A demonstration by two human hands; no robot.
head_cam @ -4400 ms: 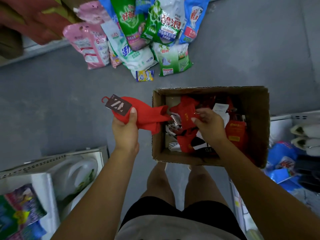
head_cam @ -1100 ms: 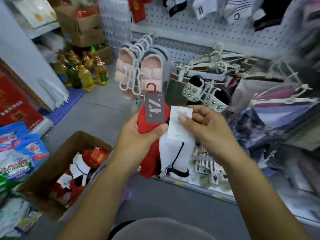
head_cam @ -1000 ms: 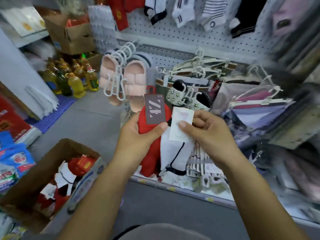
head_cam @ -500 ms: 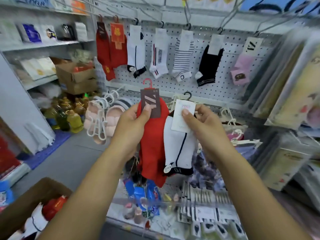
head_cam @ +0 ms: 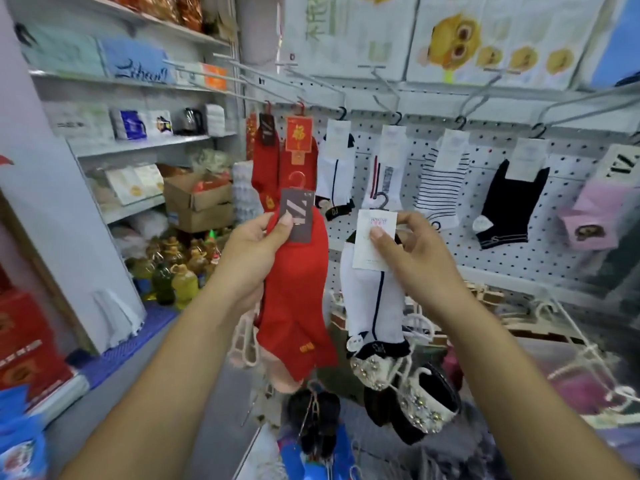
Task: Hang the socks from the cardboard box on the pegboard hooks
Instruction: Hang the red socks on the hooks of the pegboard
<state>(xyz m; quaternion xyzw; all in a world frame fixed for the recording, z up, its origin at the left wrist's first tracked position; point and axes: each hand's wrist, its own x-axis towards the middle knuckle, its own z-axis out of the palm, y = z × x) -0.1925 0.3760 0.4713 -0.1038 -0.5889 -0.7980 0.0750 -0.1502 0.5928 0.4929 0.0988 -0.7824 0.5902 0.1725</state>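
My left hand [head_cam: 251, 244] grips a red sock [head_cam: 297, 299] by its dark card tag, its small red hanger hook pointing up. My right hand [head_cam: 412, 247] pinches the white card of a white sock with a dark stripe [head_cam: 372, 299], its black hook on top. Both socks hang in front of the white pegboard [head_cam: 561, 244]. On the pegboard's long metal hooks [head_cam: 332, 95] hang several socks: red ones [head_cam: 277, 161] at the left, then white, striped, black [head_cam: 512, 202] and pink. The cardboard box is out of view.
Shelves with boxed goods and oil bottles [head_cam: 180, 275] stand at the left. Slippers on white hangers [head_cam: 398, 372] hang below the pegboard. Red cartons [head_cam: 24, 341] sit at the lower left. Large cartons [head_cam: 485, 29] rest above the pegboard.
The view has swung up from the box on the floor to the pegboard. Both hands have lifted the red and white socks to the level of the hanging socks.
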